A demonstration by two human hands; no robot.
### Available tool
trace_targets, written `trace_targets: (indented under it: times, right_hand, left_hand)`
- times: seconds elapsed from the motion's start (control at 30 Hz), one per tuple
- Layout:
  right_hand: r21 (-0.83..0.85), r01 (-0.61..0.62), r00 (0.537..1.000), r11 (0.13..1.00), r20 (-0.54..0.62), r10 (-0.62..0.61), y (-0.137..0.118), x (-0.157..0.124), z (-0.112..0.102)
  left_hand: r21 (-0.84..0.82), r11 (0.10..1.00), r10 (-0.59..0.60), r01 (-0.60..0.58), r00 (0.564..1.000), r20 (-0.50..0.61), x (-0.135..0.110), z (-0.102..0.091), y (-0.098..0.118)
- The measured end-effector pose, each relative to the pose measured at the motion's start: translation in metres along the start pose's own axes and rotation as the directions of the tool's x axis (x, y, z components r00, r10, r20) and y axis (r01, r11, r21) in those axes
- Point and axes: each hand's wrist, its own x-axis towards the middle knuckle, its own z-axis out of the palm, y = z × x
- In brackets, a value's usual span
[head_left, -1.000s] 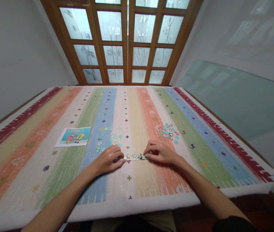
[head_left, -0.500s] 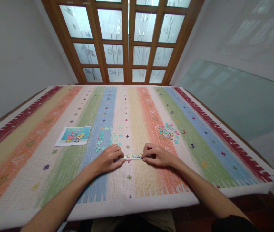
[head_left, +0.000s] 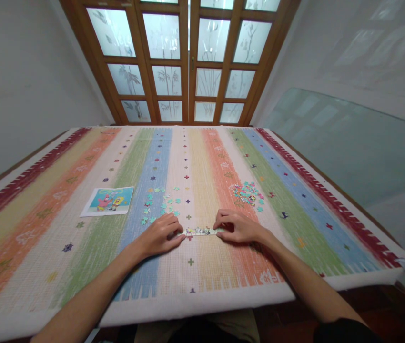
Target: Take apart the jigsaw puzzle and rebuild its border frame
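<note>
A narrow strip of joined jigsaw pieces (head_left: 200,232) lies flat on the cloth in front of me, running left to right. My left hand (head_left: 164,234) is closed, thumb and fingers pinching its left end. At the other end, my right hand (head_left: 237,226) also pinches the strip between thumb and fingers; its fingertips partly cover that end. Just beyond my left hand, loose turquoise jigsaw pieces (head_left: 163,206) are spread over the blue and white stripes. A denser pile of jigsaw pieces (head_left: 248,193) sits past my right hand.
A printed cartoon picture (head_left: 108,200) lies left of the loose pieces. The striped tablecloth (head_left: 174,281) covers the table to its front edge. Wooden glass-paned doors (head_left: 188,71) stand behind, and a pale glass panel (head_left: 352,152) is at the right wall.
My right hand has shifted slightly right along the strip, and more of the strip's right part shows. My left hand has stayed in place.
</note>
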Motion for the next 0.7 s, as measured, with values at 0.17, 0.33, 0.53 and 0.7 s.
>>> trace_targets:
  times: [0.17,0.33,0.53,0.7]
  right_hand:
    - [0.015,-0.005,1.000,1.000,0.006,0.005,-0.0005,0.0001,-0.0007]
    - [0.020,0.004,1.000,1.000,-0.002,-0.004,0.0013,-0.0004,-0.0028]
    - [0.007,0.010,1.000,1.000,0.006,-0.010,0.0021,-0.0003,-0.0022]
    - [0.006,0.009,1.000,1.000,-0.004,-0.009,0.0020,-0.0005,-0.0029]
  left_hand:
    - [-0.006,1.000,0.006,-0.006,1.000,-0.001,0.0006,-0.0004,0.0013]
    - [-0.014,1.000,-0.012,0.012,1.000,0.005,-0.0002,-0.0003,0.0024]
    - [-0.017,1.000,-0.023,0.023,1.000,0.015,0.0007,-0.0002,0.0023]
    - [-0.014,0.999,-0.034,0.035,0.999,0.012,0.0004,0.0010,0.0014]
